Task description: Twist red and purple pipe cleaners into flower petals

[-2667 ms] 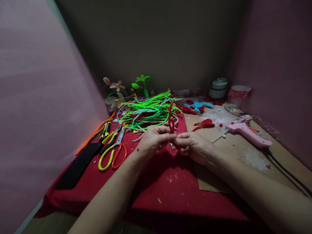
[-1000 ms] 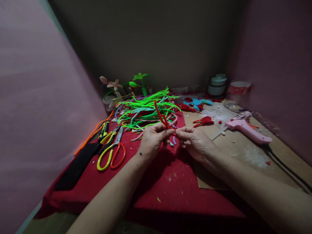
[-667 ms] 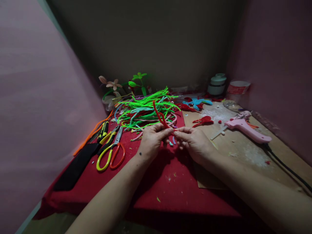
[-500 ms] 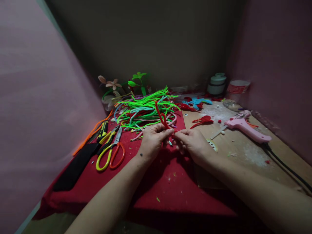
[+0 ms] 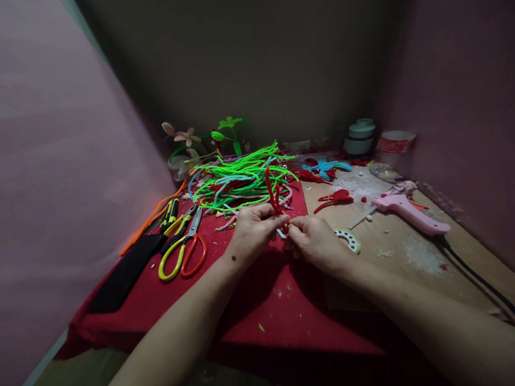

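Head view: left hand [image 5: 251, 230] and right hand [image 5: 317, 241] clamp bent red fuzzy stems [image 5: 269, 185] between fingertips, above red-clothed table [image 5: 241, 321], beyond its near edge; shaping, seemingly, calling for steady pinches.

The red stem [image 5: 270, 185] is thin and fuzzy; two lengths of it rise side by side — the taller tipped slightly left at its top; its lower part sits at the fingertips of the left hand [image 5: 254, 229] and right hand [image 5: 316, 241] — above the bench [image 5: 277, 321].
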Action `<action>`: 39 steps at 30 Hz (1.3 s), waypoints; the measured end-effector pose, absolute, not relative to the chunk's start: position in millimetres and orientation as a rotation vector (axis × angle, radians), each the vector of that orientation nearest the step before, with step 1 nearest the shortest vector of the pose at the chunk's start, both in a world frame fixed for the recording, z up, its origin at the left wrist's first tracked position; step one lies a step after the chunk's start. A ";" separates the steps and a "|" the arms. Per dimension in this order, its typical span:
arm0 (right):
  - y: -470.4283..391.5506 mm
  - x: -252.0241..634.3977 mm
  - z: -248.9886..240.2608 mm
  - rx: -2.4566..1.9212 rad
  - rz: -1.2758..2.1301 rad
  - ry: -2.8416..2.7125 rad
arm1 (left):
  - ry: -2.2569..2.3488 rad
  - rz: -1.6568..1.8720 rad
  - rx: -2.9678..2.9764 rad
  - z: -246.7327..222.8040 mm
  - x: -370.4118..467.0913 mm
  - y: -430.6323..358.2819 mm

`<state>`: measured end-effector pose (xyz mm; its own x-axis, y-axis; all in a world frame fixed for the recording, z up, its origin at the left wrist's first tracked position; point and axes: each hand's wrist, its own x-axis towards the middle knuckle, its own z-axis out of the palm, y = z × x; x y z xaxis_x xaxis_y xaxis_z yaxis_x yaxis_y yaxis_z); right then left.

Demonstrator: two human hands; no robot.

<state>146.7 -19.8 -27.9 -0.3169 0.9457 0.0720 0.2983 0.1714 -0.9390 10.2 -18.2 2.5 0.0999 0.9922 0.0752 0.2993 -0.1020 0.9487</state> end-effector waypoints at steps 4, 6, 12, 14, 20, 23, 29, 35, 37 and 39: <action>-22.0 148.0 -26.9 -1.142 0.961 -1.868 | 1.326 1.103 1.491 3.5 11.4 -19.2; -23.2 147.5 -26.2 -1.120 0.835 -1.913 | 1.332 1.133 1.448 4.2 12.0 -19.6; -19.7 146.6 -27.2 -0.892 1.577 -1.516 | 1.307 1.119 1.376 7.8 5.0 -15.7; -17.2 147.9 -27.8 -0.733 1.916 -1.190 | 1.273 1.093 1.326 7.6 0.9 -13.2; -13.7 150.8 -31.6 -0.638 2.113 -0.882 | 1.241 0.964 1.253 6.5 -3.1 -11.4; -13.4 149.7 -33.4 -0.652 2.089 -0.858 | 1.250 0.950 1.276 7.3 -2.3 -12.3; -13.4 146.8 -35.1 -0.671 2.045 -0.889 | 1.250 0.947 1.381 6.7 -1.6 -13.0; -14.1 145.7 -34.9 -0.678 1.994 -0.915 | 1.261 0.956 1.366 6.0 0.3 -13.5; -13.8 145.3 -34.7 -0.673 1.978 -0.916 | 1.260 0.980 1.342 5.8 1.4 -13.9; -13.5 145.2 -34.5 -0.680 1.971 -0.911 | 1.249 0.996 1.328 5.1 2.0 -14.0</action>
<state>145.2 -13.5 -34.5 -0.5009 0.8570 -0.1213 -0.4628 -0.3836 -0.7992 2.0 -14.0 5.1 0.1218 0.9901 -0.0703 0.1518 0.0514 0.9871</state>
